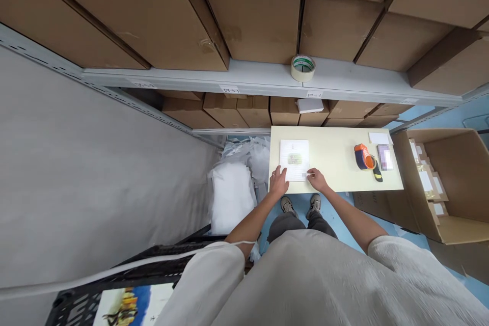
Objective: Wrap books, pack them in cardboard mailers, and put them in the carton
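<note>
A white booklet or sheet with a small greenish picture lies flat near the left end of the pale yellow table. My left hand rests at its lower left corner with the fingers apart. At the lower right corner is my right hand, its fingertips close together at the edge; anything between them is too small to make out. Farther right on the table lie an orange and dark tape dispenser, a black and yellow tool, a blurred purple item and a white card.
Shelves of brown boxes stand behind the table, with a tape roll on the shelf edge. An open carton holds small packets at right. White plastic bags are at left, near a black crate.
</note>
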Demonstrator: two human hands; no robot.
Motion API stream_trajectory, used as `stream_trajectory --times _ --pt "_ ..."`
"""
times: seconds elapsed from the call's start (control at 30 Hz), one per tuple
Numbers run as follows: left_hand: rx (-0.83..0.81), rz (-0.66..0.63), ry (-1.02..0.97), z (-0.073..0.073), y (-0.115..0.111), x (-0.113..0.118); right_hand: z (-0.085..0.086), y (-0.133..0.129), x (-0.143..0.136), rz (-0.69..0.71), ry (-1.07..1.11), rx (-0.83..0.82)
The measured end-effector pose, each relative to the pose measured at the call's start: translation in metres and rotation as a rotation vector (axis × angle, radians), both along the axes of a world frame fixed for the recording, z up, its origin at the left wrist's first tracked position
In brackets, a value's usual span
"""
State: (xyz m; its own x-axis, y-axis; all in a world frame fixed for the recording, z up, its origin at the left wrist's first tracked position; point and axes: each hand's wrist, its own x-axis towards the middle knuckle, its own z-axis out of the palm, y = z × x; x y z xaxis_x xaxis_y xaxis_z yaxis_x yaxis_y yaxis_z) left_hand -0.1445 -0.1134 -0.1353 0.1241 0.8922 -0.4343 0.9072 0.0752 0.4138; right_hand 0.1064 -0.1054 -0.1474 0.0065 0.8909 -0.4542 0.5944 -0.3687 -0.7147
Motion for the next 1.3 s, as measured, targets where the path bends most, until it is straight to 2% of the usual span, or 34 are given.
stream_trajectory --times 0.13,0.43,0.73,1.07,1.3 --pt "0.022 -0.049 0.029 -0.001 -0.002 -0.002 0.005 -0.005 -0.003 0.032 -0.034 0.029" --pt "0.041 -0.097 0.056 0.005 0.007 -0.005 0.010 -0.005 -0.009 -0.020 -0.009 0.012" --pt "-0.001 -0.022 0.000 0.011 0.007 -0.002 0.009 -0.006 -0.011 -0.024 0.011 0.019" --pt "-0.022 -0.054 0.031 0.017 0.007 -0.002 0.006 -0.010 -0.009 -0.005 0.046 0.039" --pt "-0.018 -0.037 0.044 0.017 0.013 -0.007 0.000 -0.006 -0.021 -0.091 0.102 -0.017"
